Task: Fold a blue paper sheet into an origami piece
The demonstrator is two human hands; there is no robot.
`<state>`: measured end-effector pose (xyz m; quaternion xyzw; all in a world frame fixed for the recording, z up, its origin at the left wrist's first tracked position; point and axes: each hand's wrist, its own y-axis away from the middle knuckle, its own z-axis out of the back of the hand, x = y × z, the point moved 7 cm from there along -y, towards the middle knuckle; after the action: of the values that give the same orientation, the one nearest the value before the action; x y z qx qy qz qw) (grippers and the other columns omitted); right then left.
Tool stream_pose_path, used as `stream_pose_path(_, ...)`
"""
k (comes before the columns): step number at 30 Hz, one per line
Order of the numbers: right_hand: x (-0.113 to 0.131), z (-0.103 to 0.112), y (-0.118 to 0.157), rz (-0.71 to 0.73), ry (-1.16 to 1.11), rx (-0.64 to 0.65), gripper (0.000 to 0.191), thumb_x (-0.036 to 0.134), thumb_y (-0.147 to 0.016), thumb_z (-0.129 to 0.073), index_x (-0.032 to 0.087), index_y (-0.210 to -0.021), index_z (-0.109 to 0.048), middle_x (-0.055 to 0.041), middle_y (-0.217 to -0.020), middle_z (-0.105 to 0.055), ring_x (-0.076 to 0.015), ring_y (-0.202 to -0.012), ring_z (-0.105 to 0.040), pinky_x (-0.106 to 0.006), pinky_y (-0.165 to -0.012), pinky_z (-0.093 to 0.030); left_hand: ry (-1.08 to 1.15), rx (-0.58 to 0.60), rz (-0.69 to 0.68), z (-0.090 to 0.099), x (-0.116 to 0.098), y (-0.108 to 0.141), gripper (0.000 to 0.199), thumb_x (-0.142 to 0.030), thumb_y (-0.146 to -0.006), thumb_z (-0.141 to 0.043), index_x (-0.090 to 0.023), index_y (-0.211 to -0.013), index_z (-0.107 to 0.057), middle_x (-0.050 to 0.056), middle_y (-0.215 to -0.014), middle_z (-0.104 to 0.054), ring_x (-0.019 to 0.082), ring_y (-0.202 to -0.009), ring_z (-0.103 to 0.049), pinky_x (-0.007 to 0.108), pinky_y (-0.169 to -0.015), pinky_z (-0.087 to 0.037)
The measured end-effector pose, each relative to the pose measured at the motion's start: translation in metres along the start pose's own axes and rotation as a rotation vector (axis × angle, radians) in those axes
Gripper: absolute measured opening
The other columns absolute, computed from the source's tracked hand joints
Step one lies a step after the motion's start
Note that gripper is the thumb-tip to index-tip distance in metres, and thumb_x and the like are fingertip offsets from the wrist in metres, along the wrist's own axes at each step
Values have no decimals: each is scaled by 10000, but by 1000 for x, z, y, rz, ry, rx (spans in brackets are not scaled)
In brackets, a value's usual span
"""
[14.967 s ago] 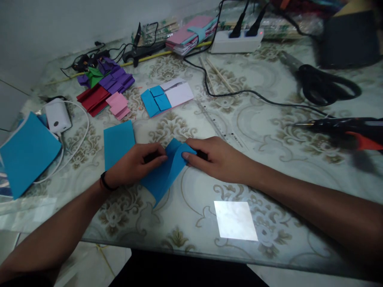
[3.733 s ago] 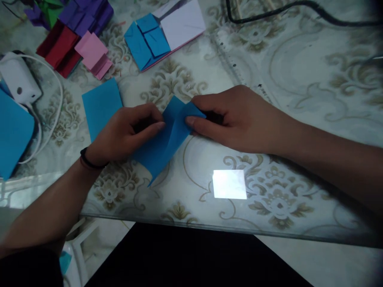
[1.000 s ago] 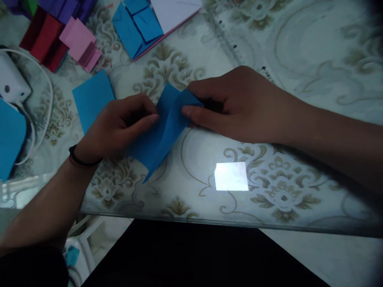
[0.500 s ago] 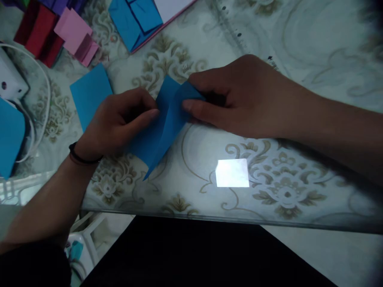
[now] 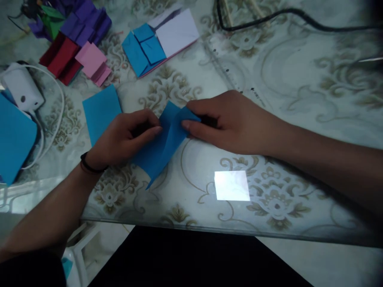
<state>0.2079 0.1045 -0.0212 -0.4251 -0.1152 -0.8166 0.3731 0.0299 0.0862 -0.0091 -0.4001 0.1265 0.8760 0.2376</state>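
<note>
A creased sheet of blue paper (image 5: pixel 163 141) lies between my hands, with one long flap standing up from it. My left hand (image 5: pixel 125 133), a dark band at its wrist, pinches the sheet's left side between thumb and fingers. At the upper right corner my right hand (image 5: pixel 221 121) grips the paper, thumb on top. Partly behind my left hand lies another flat blue sheet (image 5: pixel 100 113). Further back is a folded blue paper piece (image 5: pixel 145 48) on a white and pink pad (image 5: pixel 179 34).
Folded paper pieces in pink (image 5: pixel 93 63), red (image 5: pixel 61 57) and purple (image 5: pixel 88 22) sit at the back left. A white power adapter (image 5: pixel 25 87) with its cable is at the left. A clear ruler (image 5: pixel 227 69) and a black cord (image 5: pixel 287 14) lie behind.
The view has tilted up, so more of the table's far side shows. Both hands keep their hold on the blue sheet, which looks almost the same.
</note>
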Motion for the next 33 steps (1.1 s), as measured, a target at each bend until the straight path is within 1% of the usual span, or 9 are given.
stream_pose_path(2,-1,-1,-1,18,-17,-12,326,358,-1007,-544,216,-733,-439,28,-603,-499,-127,-609,-471,-296,-612,-312,6,16,17,-1,1,0,216,-388,-1015,-638,-210,-898,-670,-8,-739,-635,140,-628,-521,277,-569,-396)
stream_pose_path(5,1,-1,-2,43,-30,-12,340,367,-1005,-544,220,-725,-420,38,-588,-477,-123,-579,-446,-294,-596,-299,2,26,39,-1,1,0,207,-378,-1016,-626,-213,-898,-664,2,-770,-660,149,-658,-549,284,-602,-426)
stream_pose_path(8,2,-1,-2,29,-34,7,330,351,-1004,-542,217,-724,-430,47,-580,-462,-113,-560,-433,-287,-586,-295,1,32,49,-1,0,0,218,-390,-1014,-616,-212,-895,-662,0,-774,-666,152,-675,-560,283,-616,-439)
stream_pose_path(12,5,0,-3,33,-36,18,323,345,-1001,-540,206,-723,-452,51,-586,-474,-99,-548,-433,-267,-578,-291,-5,35,76,-1,0,1,229,-396,-1015,-604,-211,-890,-657,-6,-756,-653,148,-656,-545,280,-597,-426)
stream_pose_path(18,5,1,-3,44,-20,4,314,339,-999,-547,197,-728,-478,56,-584,-476,-91,-552,-437,-261,-585,-284,-10,36,71,-1,1,1,229,-388,-1017,-604,-204,-892,-660,-15,-756,-644,138,-643,-529,276,-587,-406)
stream_pose_path(24,5,1,-2,51,-24,-3,324,337,-998,-554,202,-722,-452,59,-579,-466,-88,-545,-425,-261,-575,-279,-14,36,80,-1,1,0,236,-405,-1009,-607,-215,-880,-660,-8,-750,-651,149,-646,-541,285,-588,-411)
stream_pose_path(29,4,1,-2,48,-19,0,327,342,-998,-549,203,-720,-447,57,-580,-465,-87,-539,-424,-261,-570,-286,-13,30,64,0,0,0,208,-375,-1000,-614,-214,-876,-656,-9,-749,-652,149,-646,-545,288,-599,-425)
stream_pose_path(33,4,0,-3,38,-22,7,325,349,-998,-547,207,-724,-443,54,-583,-470,-95,-547,-427,-262,-575,-278,-9,34,71,-1,1,0,221,-395,-1008,-611,-214,-889,-659,-6,-748,-651,152,-647,-545,287,-593,-426)
